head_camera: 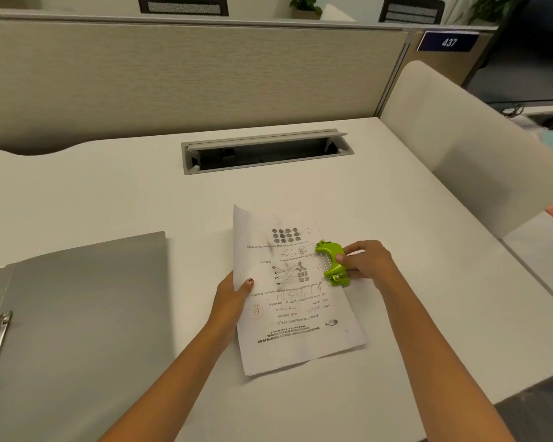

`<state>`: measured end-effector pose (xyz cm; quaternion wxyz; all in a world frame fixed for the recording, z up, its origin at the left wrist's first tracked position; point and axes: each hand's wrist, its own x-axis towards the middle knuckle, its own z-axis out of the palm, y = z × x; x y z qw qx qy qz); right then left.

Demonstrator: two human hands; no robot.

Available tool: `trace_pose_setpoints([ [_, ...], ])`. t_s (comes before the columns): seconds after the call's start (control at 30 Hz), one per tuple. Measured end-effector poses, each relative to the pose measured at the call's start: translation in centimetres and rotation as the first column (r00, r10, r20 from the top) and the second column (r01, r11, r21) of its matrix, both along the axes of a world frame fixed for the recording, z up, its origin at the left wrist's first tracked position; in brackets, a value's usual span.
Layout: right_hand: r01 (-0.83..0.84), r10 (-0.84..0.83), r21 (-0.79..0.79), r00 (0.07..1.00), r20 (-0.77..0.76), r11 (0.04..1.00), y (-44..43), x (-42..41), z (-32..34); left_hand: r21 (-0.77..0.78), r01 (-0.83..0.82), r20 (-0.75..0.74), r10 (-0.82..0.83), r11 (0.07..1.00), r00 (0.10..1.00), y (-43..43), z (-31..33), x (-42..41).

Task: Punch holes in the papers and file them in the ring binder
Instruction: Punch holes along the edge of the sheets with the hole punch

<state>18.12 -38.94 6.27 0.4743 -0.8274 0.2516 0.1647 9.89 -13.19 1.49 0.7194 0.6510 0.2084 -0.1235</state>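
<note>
Right hand (369, 264) is gripping the hole punch (332, 263) at the 3 o'clock edge of the papers (294, 314), probably with the edge in its slot, hard to tell. Left hand (233, 293) is pinching the 9 o'clock edge, curling it up. Ring binder (77, 298) is lying open well apart at 9 o'clock. Bare desk (396, 218) is running toward the cable tray (265, 151) at 12.

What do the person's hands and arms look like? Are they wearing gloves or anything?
No gloves. Both forearms are bare, with no sleeves, watch or bracelets showing. The left hand has dark red polish on its thumbnail; the right hand shows no rings.
</note>
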Motion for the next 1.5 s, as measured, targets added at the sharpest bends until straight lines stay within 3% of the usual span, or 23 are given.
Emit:
trace_pose_setpoints([
  [0.17, -0.041, 0.039, -0.005, 0.980, -0.194, 0.999, 0.5, 2.5, 1.3, 0.008, 0.016, -0.024, -0.016, 1.000, 1.000, 0.1, 0.0, 0.1],
  [0.3, -0.170, 0.147, -0.038, 0.928, -0.343, 0.985, 1.2, 3.3, 2.8, 0.008, 0.011, -0.033, -0.011, 1.000, 0.999, 0.1, 0.0, 0.1],
  [0.43, -0.145, 0.137, 0.010, 0.904, -0.404, 0.989, 0.6, 4.0, 2.6, 0.000, -0.009, -0.041, 0.009, 1.000, 0.999, 0.0, 0.1, 0.2],
  [0.63, -0.280, 0.204, -0.084, 0.845, -0.495, 0.956, 1.1, 4.9, 2.2, -0.025, -0.043, -0.052, 0.042, 0.999, 0.998, 0.1, 0.0, 0.1],
  [1.5, -0.301, 0.249, -0.057, 0.870, -0.426, 0.952, 1.8, 4.1, 3.6, -0.033, -0.106, -0.041, 0.104, 0.994, 0.994, -0.2, 0.6, 0.3],
])
